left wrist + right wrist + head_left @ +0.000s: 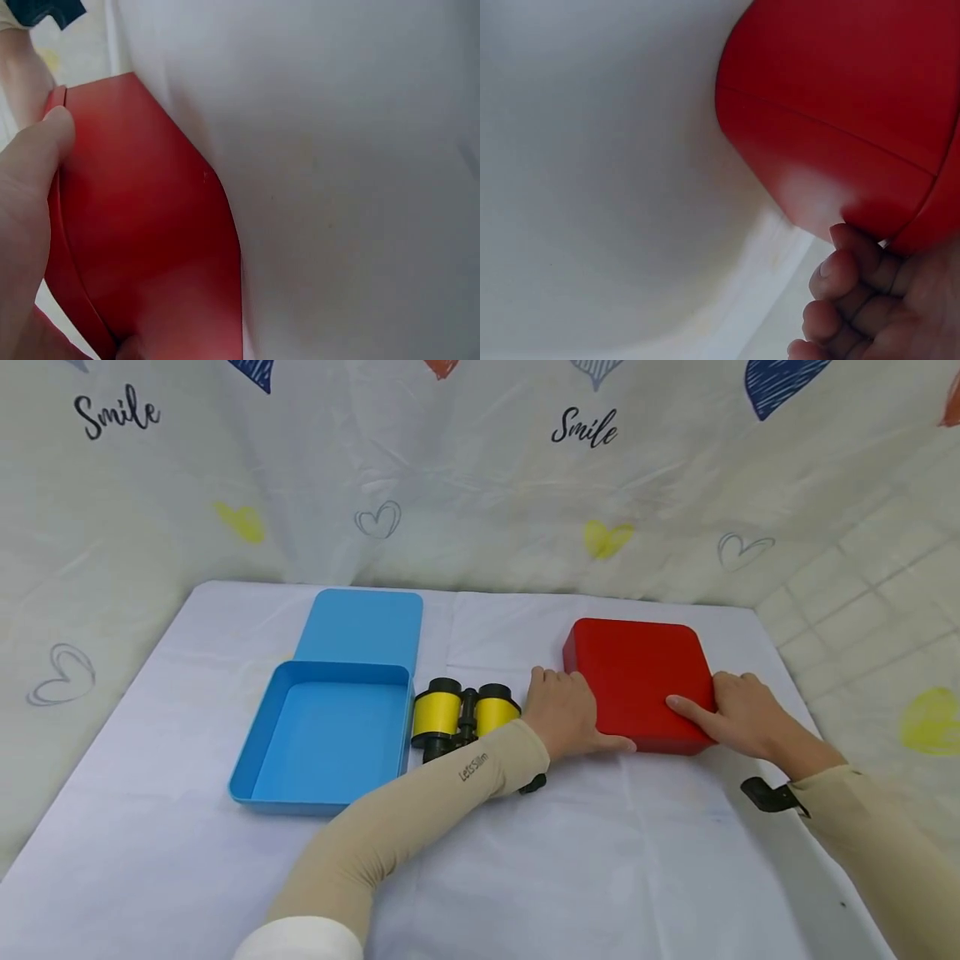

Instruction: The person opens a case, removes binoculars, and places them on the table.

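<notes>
Red box [637,681]: one
Blue box [330,735]: one
Blue panel [363,622]: one
Binoculars [437,713]: one pair
Left hand [564,714]: one
Right hand [753,718]: one
Sleeves [420,827]: two
Worktop [577,877]: one
Printed yellow hearts [603,537]: three
Printed outline hearts [389,515]: three
Printed "Smile" words [585,428]: two

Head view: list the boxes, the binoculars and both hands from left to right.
Open blue box, yellow-and-black binoculars, left hand, red box, right hand.
</notes>
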Motion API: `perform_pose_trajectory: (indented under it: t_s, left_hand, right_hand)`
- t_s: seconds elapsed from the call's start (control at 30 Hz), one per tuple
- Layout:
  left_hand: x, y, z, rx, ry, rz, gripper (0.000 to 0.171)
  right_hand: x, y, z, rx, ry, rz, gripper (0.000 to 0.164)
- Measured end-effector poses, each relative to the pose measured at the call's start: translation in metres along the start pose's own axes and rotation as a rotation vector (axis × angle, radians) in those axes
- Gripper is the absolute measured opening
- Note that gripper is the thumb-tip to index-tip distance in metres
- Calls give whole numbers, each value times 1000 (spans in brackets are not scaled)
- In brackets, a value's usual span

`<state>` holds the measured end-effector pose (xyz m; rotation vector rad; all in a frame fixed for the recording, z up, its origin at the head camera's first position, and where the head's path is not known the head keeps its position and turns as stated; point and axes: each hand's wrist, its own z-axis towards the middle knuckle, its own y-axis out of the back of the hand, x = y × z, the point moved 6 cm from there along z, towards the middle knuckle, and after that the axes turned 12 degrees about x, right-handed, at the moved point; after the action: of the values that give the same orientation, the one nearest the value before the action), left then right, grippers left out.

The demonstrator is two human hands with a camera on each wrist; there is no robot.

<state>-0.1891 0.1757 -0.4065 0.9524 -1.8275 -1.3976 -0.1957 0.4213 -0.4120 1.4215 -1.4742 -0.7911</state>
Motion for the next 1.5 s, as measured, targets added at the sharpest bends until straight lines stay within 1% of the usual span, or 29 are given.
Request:
perform_pose_trajectory:
  t_s: [0.2,0.47,0.6,0.83,0.97,1.2,1.37,1.5]
  left_hand:
    - [0,0,-10,-54,-9,24,82]
    - [0,-5,-22,-73,-17,39,81]
    - [0,-5,-29,-97,-19,49,81]
    - [-1,-9,-41,-172,-35,64,81]
    - [-1,-11,-48,-204,-30,78,81]
    - [-1,-15,-63,-299,-21,100,81]
    - [-2,-22,-68,-322,-34,73,83]
    - [-1,-24,-69,-342,-29,60,83]
  right_hand:
    - [5,-4,-7,-18,-1,-26,72]
    - [15,-9,-16,-38,18,-32,68]
    - [20,-12,-22,-43,23,-19,65]
    - [24,-17,-31,-53,26,-17,62]
    - [29,-19,-35,-60,32,-29,63]
    - [37,-26,-50,-69,42,-38,60]
    - [38,-33,-56,-75,43,-15,57]
    - [39,-34,-54,-76,49,3,57]
